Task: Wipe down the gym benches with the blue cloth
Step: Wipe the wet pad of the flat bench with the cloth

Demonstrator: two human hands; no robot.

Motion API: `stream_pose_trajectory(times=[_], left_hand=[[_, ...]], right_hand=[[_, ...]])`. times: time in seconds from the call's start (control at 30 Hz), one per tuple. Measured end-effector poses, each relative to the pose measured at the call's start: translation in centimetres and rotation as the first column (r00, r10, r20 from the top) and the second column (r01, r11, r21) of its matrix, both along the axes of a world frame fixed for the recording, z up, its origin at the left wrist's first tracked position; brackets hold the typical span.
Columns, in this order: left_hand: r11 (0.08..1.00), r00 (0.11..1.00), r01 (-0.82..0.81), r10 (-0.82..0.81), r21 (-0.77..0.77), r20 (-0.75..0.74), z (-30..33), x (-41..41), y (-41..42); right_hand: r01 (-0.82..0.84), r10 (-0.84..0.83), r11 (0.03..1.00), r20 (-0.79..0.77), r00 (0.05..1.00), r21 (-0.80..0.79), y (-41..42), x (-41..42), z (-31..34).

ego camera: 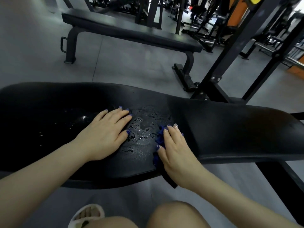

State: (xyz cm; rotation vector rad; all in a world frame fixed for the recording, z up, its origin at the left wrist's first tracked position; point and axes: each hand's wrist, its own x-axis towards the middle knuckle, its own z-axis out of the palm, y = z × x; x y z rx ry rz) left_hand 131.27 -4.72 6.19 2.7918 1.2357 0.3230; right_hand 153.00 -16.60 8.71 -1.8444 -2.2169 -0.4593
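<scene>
The right hand (176, 150) presses the cloth (160, 137) flat, fingers apparently straight; the wet patch (144, 129) lies just left, toward the flat left hand (107, 132).

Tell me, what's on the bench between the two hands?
In the head view, a wet patch of droplets lies on the near bench between the left hand and the right hand, which presses the blue cloth.

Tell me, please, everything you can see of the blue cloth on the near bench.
The dark blue, soft fabric cloth lies bunched on the black padded near bench, beside a wet patch. The right hand presses it flat, hiding most of it. One end droops over the bench's front edge.
</scene>
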Motion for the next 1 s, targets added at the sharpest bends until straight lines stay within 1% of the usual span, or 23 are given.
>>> stream_pose_trajectory(times=[0.07,0.13,0.17,0.3,0.37,0.4,0.43,0.5,0.53,0.6,0.63,0.67,0.73,0.8,0.83,0.9,1.0], left_hand=[[1.000,1.000,0.001,-0.001,-0.001,-0.001,-0.1,0.0,0.1],[1.000,1.000,0.004,-0.004,-0.010,0.012,-0.2,0.0,0.1],[1.000,1.000,0.004,-0.003,-0.011,0.023,-0.2,0.0,0.1],[1.000,0.999,0.007,-0.007,-0.011,0.035,-0.1,0.0,0.2],[1.000,0.999,0.001,0.000,-0.004,0.038,-0.1,0.0,0.2],[1.000,0.999,-0.001,0.001,-0.004,0.037,0.0,0.1,0.2],[1.000,0.999,0.000,0.000,-0.005,0.033,0.0,0.1,0.2],[1.000,1.000,-0.001,0.001,0.001,0.026,-0.1,0.0,0.2],[1.000,1.000,0.000,-0.001,0.009,0.023,-0.2,0.0,0.2],[1.000,1.000,0.005,-0.005,0.014,0.012,-0.1,0.0,0.2],[1.000,1.000,0.007,-0.007,0.009,0.002,0.0,0.1,0.2],[1.000,1.000,0.005,-0.005,0.007,-0.005,0.0,0.1,0.1],[1.000,1.000,-0.007,0.007,0.016,-0.004,-0.1,0.1,0.1],[1.000,1.000,-0.006,0.006,0.012,-0.008,0.0,0.2,0.2],[1.000,1.000,-0.003,0.003,0.006,-0.012,0.0,0.2,0.1],[1.000,1.000,-0.002,0.002,0.001,-0.013,0.1,0.2,0.1],[1.000,1.000,-0.004,0.004,0.001,-0.011,0.4,0.2,0.0]], right_hand=[[-0.010,0.004,0.996,-0.063,0.998,-0.088,3.1,0.5,-0.3],[0.059,-0.093,0.965,-0.127,0.987,-0.254,7.2,1.0,-0.3],[0.101,-0.149,0.949,-0.141,0.979,-0.300,9.4,1.3,-0.2],[0.175,-0.216,0.954,-0.154,0.964,-0.242,16.2,1.8,-0.2],[0.228,-0.273,0.944,-0.176,0.946,-0.241,17.6,1.7,-0.1],[0.221,-0.269,0.948,-0.201,0.942,-0.230,17.5,1.6,-0.2],[0.182,-0.231,0.960,-0.234,0.944,-0.213,16.7,1.3,-0.2],[0.027,-0.078,0.981,-0.264,0.961,-0.192,13.8,1.4,-0.4],[-0.041,-0.018,0.975,-0.263,0.965,-0.217,12.1,2.1,-0.3],[-0.127,0.043,0.949,-0.278,0.960,-0.289,9.2,4.8,0.3],[-0.140,0.047,0.937,-0.282,0.958,-0.319,8.0,6.5,0.6],[-0.118,0.017,0.934,-0.286,0.958,-0.338,7.2,8.1,0.8],[-0.025,-0.077,0.943,-0.289,0.954,-0.332,6.4,9.5,0.8],[0.020,-0.107,0.957,-0.285,0.953,-0.291,6.2,8.1,0.3],[0.004,-0.086,0.962,-0.288,0.954,-0.274,5.9,6.6,0.1],[-0.122,0.044,0.961,-0.298,0.953,-0.247,4.7,3.2,-0.2],[-0.319,0.245,0.921,-0.304,0.921,-0.224,3.0,-0.6,-0.2]])
